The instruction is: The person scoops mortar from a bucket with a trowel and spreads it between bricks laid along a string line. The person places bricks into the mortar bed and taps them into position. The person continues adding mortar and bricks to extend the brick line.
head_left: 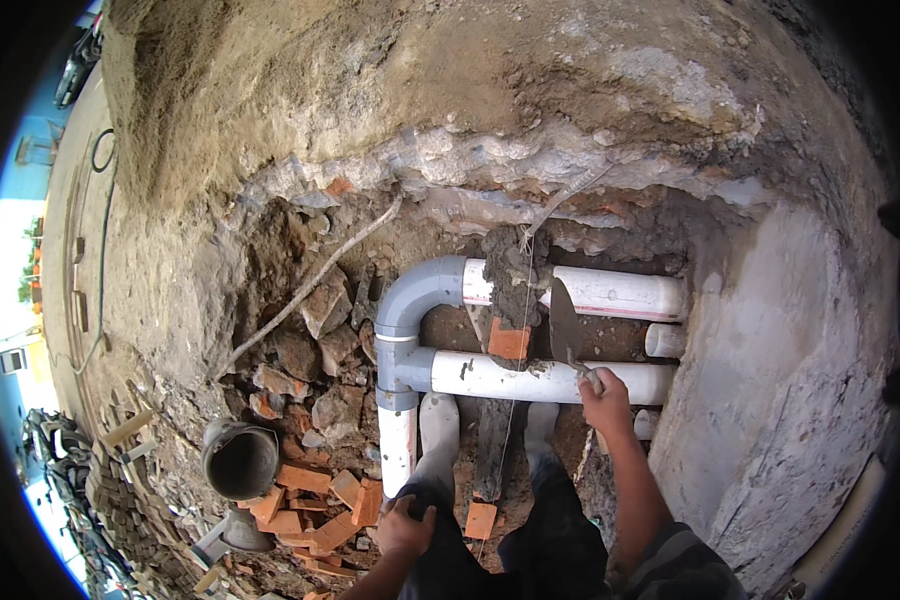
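In my right hand [606, 400] is a pointing trowel [566, 322], gripped by its handle. Its dark blade points away from me, crossing the space between two white pipes, the upper pipe [610, 292] and the lower pipe [500, 376]. Left of the blade, a heap of grey mortar [515, 272] lies over the upper pipe, with an orange brick [509, 341] at its near end. My left hand [406, 526] rests by my left knee, fingers apart and holding nothing. Grey fittings, an elbow [420, 288] and a tee [400, 368], join the pipes at the left.
A taut string [511, 430] runs down past the brick. Broken rocks [335, 350], a pile of orange bricks [315, 510] and a dark bucket [241, 460] lie left. A concrete wall [740, 380] bounds the right; an earth bank [450, 90] rises ahead. A rod [310, 285] slants across the rocks.
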Motion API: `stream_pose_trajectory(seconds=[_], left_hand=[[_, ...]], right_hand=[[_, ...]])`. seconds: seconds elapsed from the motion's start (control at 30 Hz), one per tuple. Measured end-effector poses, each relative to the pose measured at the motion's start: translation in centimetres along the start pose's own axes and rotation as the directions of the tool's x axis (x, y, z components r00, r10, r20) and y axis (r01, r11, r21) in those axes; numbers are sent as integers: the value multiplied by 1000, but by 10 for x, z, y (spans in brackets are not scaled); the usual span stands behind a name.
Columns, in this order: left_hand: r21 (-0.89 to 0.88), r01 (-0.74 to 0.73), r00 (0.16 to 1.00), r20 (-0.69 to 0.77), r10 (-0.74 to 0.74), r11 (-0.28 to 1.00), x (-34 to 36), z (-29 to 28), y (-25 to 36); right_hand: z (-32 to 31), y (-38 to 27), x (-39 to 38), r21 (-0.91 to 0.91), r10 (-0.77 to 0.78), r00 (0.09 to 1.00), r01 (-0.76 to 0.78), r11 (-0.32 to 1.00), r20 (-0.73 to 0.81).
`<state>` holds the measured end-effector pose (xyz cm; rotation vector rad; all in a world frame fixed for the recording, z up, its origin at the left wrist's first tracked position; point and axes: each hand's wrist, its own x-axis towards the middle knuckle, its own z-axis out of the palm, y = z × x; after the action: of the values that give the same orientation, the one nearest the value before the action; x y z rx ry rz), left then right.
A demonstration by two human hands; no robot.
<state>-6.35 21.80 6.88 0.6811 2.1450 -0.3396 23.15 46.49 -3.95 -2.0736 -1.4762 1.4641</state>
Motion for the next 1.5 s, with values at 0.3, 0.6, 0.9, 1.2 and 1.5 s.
stream_pose_trajectory(seconds=[0.3, 0.6, 0.9, 1.2, 1.5], left_hand=[[-37, 23, 1000, 18, -22, 999, -2, 2, -1], [-32, 22, 1000, 19, -21, 999, -1, 2, -6], [-7, -1, 1000, -6, 1, 1000, -3, -6, 1], [-30, -23, 1000, -14, 22, 999, -4, -5, -5], [-23, -31, 999, -24, 30, 999, -5, 4, -14]], right_hand=[[178, -57, 122, 303, 169, 947, -252, 919, 273], [166, -56, 136, 707, 295, 923, -380, 597, 248], [96, -55, 41, 533, 105, 927, -296, 792, 359], [7, 35, 19, -460, -342, 932, 252, 851, -123], [28, 5, 142, -761, -357, 900, 410, 503, 249]])
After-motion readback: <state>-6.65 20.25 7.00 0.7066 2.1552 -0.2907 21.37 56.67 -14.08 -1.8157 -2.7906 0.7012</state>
